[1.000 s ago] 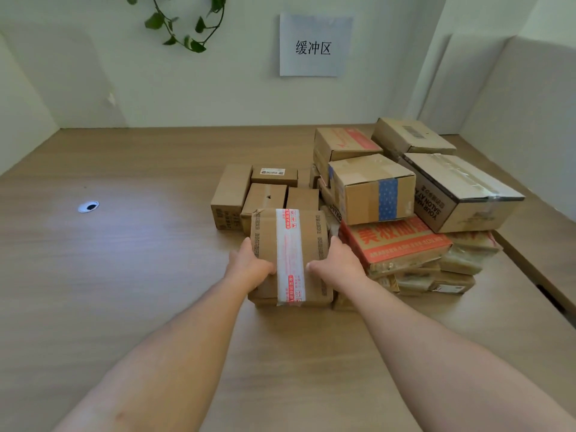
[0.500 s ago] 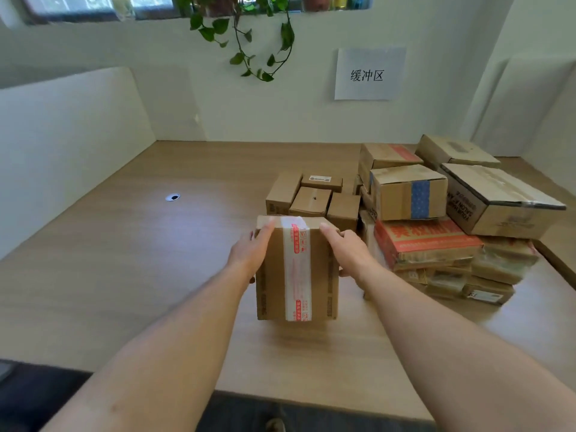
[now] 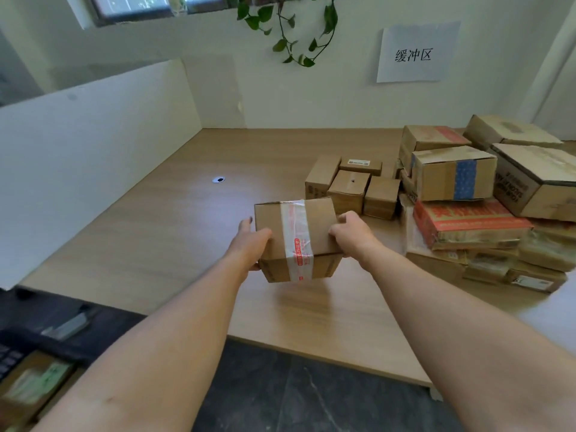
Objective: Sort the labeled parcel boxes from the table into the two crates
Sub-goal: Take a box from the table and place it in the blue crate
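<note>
1. Two bare forearms reach forward over a dark stone-patterned floor. At lower left sits a blurred black plastic crate, its contents unclear.
2. Above the near part of the light wooden table, a brown cardboard parcel box bound with red-printed white tape is held tilted.
3. The left hand grips its left side. The right hand curls its fingers over the right top edge.
4. Just behind stands a cluster of four small plain cardboard boxes. A heap of larger taped cartons crowds the right hand's side.
5. Farthest are a white partition panel, a white paper sign and a trailing green vine.
</note>
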